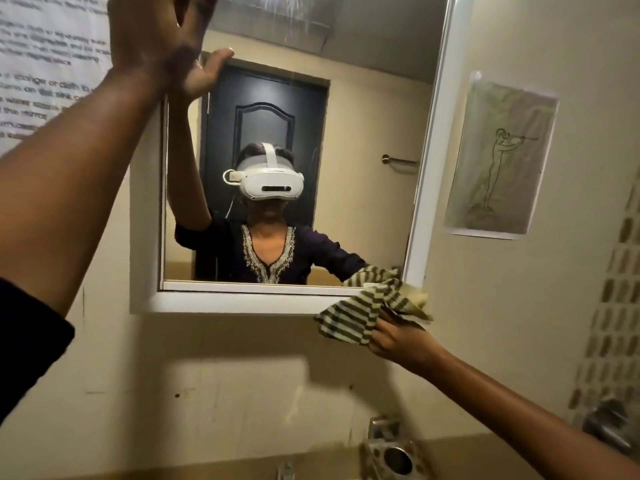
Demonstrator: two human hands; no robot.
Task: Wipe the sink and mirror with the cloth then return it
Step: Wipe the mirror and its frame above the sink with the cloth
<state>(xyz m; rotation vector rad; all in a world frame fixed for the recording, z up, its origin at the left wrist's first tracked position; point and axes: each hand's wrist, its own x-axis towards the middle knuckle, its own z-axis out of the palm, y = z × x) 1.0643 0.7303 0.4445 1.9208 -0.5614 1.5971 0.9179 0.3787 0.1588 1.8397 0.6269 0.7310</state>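
Observation:
A white-framed mirror [363,98] hangs on the beige wall in the head view. My right hand [398,337] grips a green-and-cream striped cloth [367,310] and holds it against the mirror's lower right corner. My left hand [156,39] is raised with fingers spread, its palm pressed flat on the mirror's upper left part. The glass reflects a person wearing a white headset and both arms. Only the sink's back ledge [242,462] shows along the bottom edge.
A metal tap [381,427] and a metal holder with a round hole [398,459] sit at the bottom. A printed notice [45,64] is taped left of the mirror, a drawing sheet [498,157] to its right. Patterned tiles [616,306] run down the right wall.

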